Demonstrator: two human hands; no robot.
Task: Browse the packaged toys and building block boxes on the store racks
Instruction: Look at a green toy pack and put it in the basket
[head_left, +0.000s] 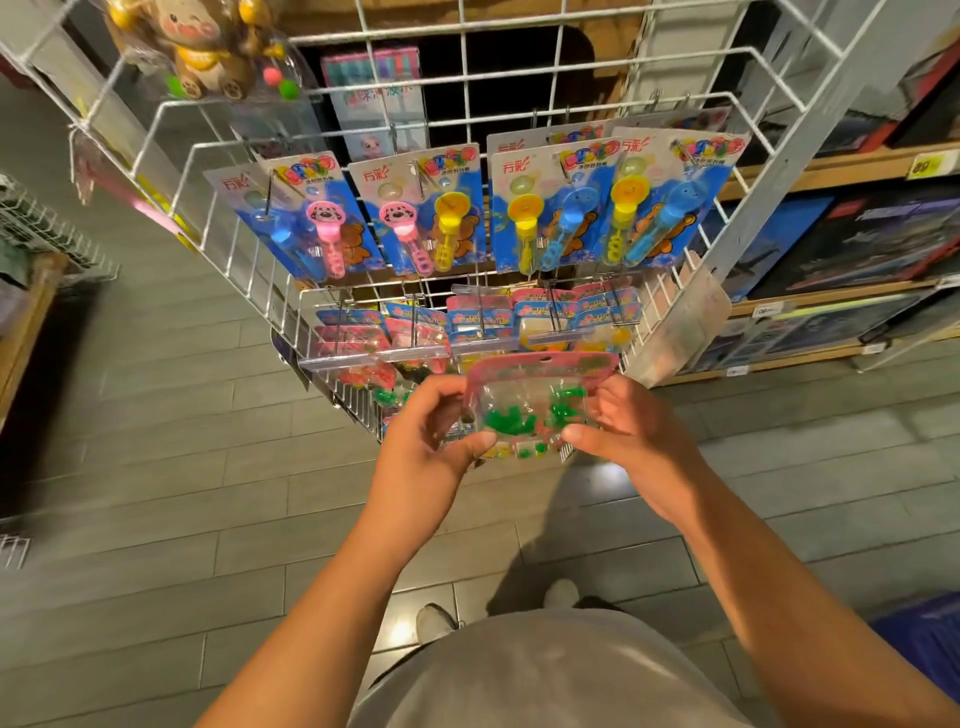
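Holding a clear toy pouch (537, 410) w/ green pieces in front of the wire rack (291, 270), I'm checking it over: left hand (431, 441) and right hand (628, 431) are each pinching a side edge, fingers (480, 441) curled onto the plastic. Browsing step is underway, I'd say. Next I'm prob. hooking it back on a lower peg, lining up the header hole, then moving to the bubble wand cards (415, 208) above.
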